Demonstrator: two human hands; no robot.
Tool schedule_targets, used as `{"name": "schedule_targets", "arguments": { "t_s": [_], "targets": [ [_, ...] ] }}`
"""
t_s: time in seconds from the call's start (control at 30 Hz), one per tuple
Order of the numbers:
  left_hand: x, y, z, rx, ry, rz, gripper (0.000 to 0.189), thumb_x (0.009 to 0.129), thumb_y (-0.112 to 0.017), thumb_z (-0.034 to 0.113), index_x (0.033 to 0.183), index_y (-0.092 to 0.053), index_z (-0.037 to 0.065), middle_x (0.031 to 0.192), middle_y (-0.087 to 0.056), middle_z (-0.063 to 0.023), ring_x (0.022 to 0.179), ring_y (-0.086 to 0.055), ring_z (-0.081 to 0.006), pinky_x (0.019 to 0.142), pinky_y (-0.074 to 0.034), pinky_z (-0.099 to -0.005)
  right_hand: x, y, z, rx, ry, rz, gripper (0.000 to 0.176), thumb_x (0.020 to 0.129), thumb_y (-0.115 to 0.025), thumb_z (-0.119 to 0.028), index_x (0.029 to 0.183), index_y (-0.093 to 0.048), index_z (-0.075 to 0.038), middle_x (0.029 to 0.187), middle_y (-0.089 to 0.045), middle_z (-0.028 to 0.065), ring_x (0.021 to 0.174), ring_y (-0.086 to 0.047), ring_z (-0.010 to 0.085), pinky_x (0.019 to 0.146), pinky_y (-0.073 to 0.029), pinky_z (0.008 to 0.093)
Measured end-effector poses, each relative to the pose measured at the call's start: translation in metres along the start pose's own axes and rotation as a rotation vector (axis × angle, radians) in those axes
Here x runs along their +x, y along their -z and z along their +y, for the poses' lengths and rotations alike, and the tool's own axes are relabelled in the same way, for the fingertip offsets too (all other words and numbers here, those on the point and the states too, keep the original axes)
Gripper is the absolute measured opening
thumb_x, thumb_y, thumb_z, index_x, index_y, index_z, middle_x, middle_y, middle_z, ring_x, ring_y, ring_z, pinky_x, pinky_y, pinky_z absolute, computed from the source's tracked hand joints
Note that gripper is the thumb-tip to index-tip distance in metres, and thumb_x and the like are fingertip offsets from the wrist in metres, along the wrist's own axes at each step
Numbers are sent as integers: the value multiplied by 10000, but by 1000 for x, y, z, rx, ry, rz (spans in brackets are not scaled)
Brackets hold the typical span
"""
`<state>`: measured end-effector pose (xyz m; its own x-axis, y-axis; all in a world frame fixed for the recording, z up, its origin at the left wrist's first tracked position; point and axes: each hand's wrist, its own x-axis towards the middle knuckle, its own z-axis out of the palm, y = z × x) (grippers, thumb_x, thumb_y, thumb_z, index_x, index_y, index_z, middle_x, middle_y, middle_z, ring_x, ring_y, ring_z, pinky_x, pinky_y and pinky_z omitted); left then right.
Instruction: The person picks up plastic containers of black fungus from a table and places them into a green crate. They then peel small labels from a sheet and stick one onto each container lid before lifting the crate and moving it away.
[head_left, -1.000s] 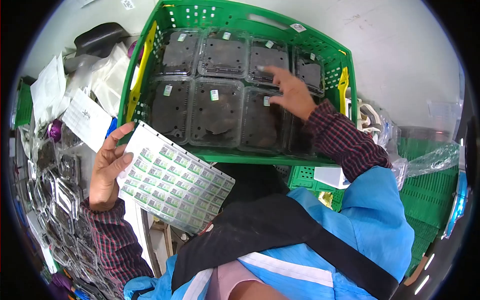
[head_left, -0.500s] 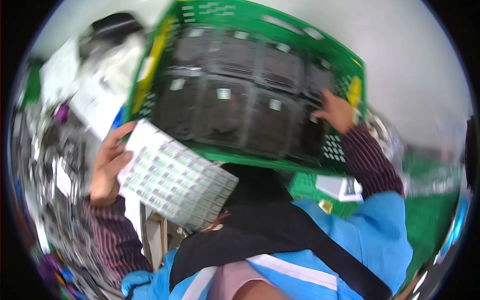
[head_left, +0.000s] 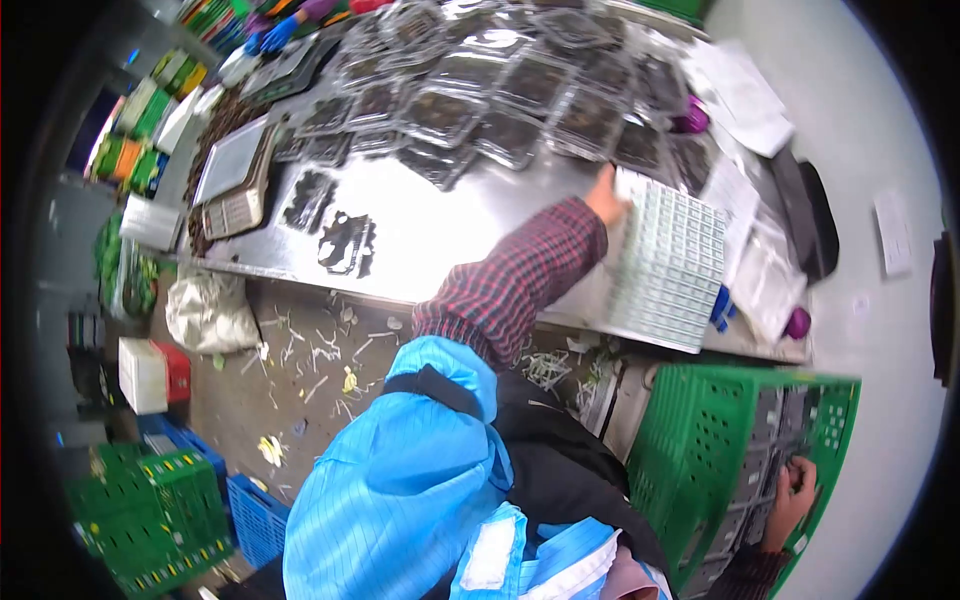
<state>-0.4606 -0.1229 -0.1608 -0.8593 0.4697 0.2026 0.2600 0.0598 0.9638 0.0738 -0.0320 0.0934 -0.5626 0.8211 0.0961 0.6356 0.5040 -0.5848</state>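
My left hand (head_left: 605, 198) grips the upper left edge of a white sheet covered in rows of small printed labels (head_left: 670, 260), which hangs over the front edge of the metal table. At the lower right, my right hand (head_left: 793, 500) is inside a green crate (head_left: 690, 430), over the dark clear-lidded packs (head_left: 757, 465) in it. Its fingers are bent, with thumb and forefinger a little apart and nothing visible between them.
Many clear packs of dark contents (head_left: 440, 115) cover the metal table (head_left: 420, 225). A scale (head_left: 235, 175) stands at its left. Another person's blue-gloved hand (head_left: 280, 35) shows at the upper left. Green crates (head_left: 150, 510) and a white sack (head_left: 210, 312) are on the floor.
The view has swung left, bringing the table into sight and shifting the crate to the lower right. The label sheet is still in my left hand; my right hand remains at the packs.
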Motion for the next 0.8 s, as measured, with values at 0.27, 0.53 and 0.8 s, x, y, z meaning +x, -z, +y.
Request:
{"name": "schedule_targets", "arguments": {
  "t_s": [0.27, 0.53, 0.8],
  "targets": [
    [-80, 401, -4, 362, 266, 208, 672, 708, -746, 207, 1299, -457, 73, 1232, -537, -183, 1156, -508, -319, 959, -419, -402, 121, -254, -241, 185, 250, -659, 321, 767, -658, -78, 1061, -568, 10, 947, -593, 67, 882, -561, 137, 806, -455, 276],
    [-48, 655, -53, 1011, 464, 241, 662, 655, -832, 261, 1160, -523, -37, 1029, -636, -200, 950, -620, -339, 846, -489, -392, 218, -568, -450, 679, -266, -781, 702, 814, -670, -463, 1262, -445, 28, 974, -548, 62, 782, -534, 145, 637, -476, 279],
    [-55, 702, -85, 137, 912, 249, 425, 674, -827, 259, 839, -539, -7, 748, -560, -82, 700, -564, -118, 594, -454, -267, 231, -601, -482, 1084, -478, -838, 570, 771, -748, -106, 1227, -414, -36, 973, -595, 90, 744, -630, 189, 469, -477, 315]
  ]
}}
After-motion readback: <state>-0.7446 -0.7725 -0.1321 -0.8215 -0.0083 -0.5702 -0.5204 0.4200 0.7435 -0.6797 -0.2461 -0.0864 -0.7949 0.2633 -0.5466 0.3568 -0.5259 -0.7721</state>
